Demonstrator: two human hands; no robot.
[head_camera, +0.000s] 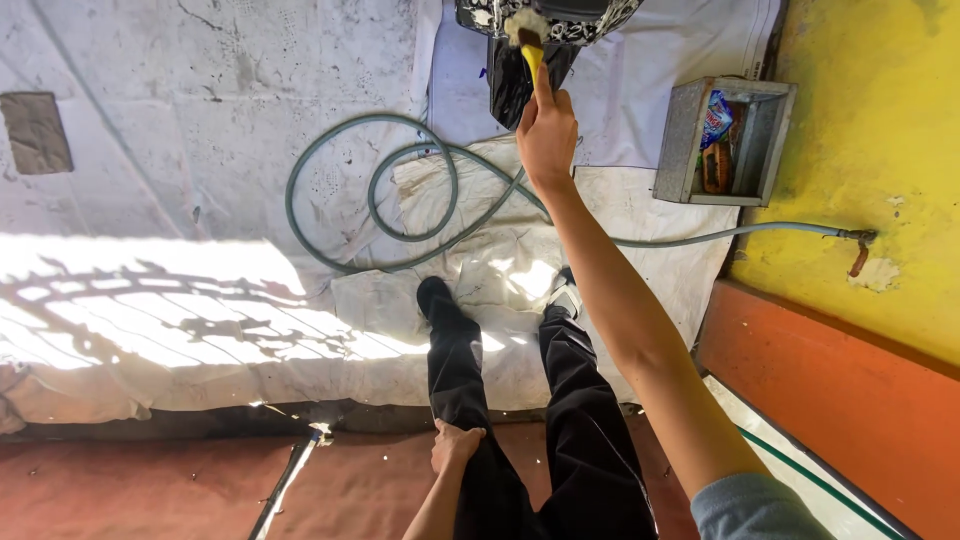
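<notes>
R hand (546, 135) gripped the yellow brush (528, 40) tight; L hand (455, 446) lay loose on my thigh, holding nothing. Reckoned I could trip on the hose (400, 180) by my feet

- Right hand (546, 135) stretched far forward, brush (527, 38) in its grip, bristles touching the patterned object (545, 15) at the far edge.
- Left hand (455, 445) rests on the left thigh, near the body.
- Hose (370, 190) lies coiled on the floor sheet (200, 150), ahead of the feet, running right to the wall tap (858, 240).
- Open box (725, 140) right of the brush hand, against the wall, packets inside.
</notes>
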